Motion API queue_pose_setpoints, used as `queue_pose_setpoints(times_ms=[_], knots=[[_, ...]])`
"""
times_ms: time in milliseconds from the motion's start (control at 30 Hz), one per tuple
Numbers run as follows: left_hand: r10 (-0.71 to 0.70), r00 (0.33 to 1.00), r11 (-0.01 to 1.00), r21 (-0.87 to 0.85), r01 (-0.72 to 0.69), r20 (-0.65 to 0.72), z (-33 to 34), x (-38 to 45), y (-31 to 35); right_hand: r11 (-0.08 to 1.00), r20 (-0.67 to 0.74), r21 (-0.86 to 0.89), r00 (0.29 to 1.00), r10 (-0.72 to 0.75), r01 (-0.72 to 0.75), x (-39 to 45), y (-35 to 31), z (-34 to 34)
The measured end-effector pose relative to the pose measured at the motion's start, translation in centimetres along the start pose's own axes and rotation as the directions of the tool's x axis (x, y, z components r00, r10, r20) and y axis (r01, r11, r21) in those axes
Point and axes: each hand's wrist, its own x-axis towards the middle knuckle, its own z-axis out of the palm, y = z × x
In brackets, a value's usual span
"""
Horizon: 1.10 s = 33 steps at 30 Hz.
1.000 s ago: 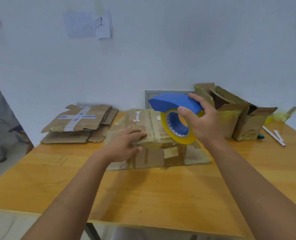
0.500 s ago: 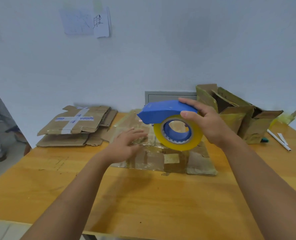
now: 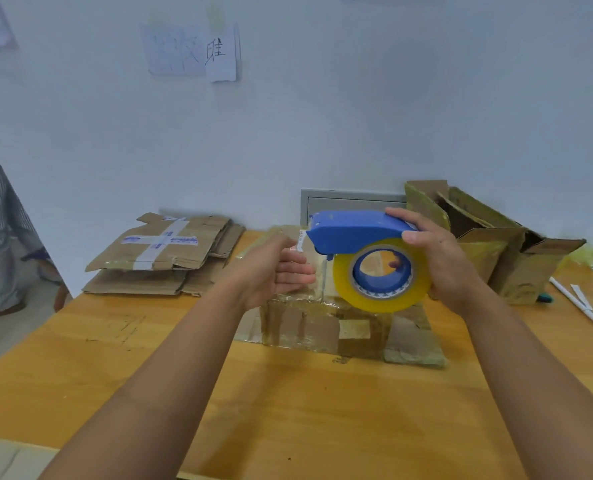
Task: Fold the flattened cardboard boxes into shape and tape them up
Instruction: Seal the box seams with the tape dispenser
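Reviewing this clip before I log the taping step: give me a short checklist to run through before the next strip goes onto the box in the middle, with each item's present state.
1. Tape dispenser held firmly: ok, the right hand grips it, a fingertip showing through the roll's core.
2. Tape end drawn out: cannot tell, the left hand sits by the dispenser's front, a faint clear strip seems to hang there.
3. Box steadied: not ok, neither hand rests on it.
4. Box flaps closed: cannot tell, hands and dispenser hide its top.
5. Table space in front of the box: ok.
6. Flattened cardboard stack out of the way: ok, lying to the left.
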Motion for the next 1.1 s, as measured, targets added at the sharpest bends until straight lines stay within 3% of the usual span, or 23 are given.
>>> queue_pose_setpoints(times_ms=[267,500,633,800,900,1100], knots=[[-0.005,0.993,0.970,0.241,-0.023,0.116,1.5,-0.1,0.7,1.000,-0.051,0.016,0.999,-0.015,0.016,-0.4,0.2,0.3],[0.002,0.993,1.000,-0.023,0.000,0.118,0.9,0.0,0.5,1.000,-0.058,0.023,0.998,-0.012,0.013,-0.7,0.1,0.2],[0.017,0.998,0.998,-0.057,-0.013,0.058,0.3,-0.1,1.1,1.000,0.014,-0.017,1.000,-0.022,0.022,-0.7,-0.2,-0.1],[0.087,0.996,0.995,0.051,-0.087,0.013,-1.0,-0.4,2.5,0.981,0.153,-0.189,0.988,-0.020,0.049,-0.1,-2.0,-0.5],[0.126,0.992,0.990,0.072,-0.123,-0.029,-2.3,-0.6,3.3,0.975,0.130,-0.207,0.990,-0.053,0.079,0.2,-3.6,-1.8],[0.097,0.992,0.964,0.255,-0.074,-0.076,-4.0,-0.6,1.7,0.924,0.209,-0.380,0.976,0.055,0.030,-0.3,-5.3,-4.1]])
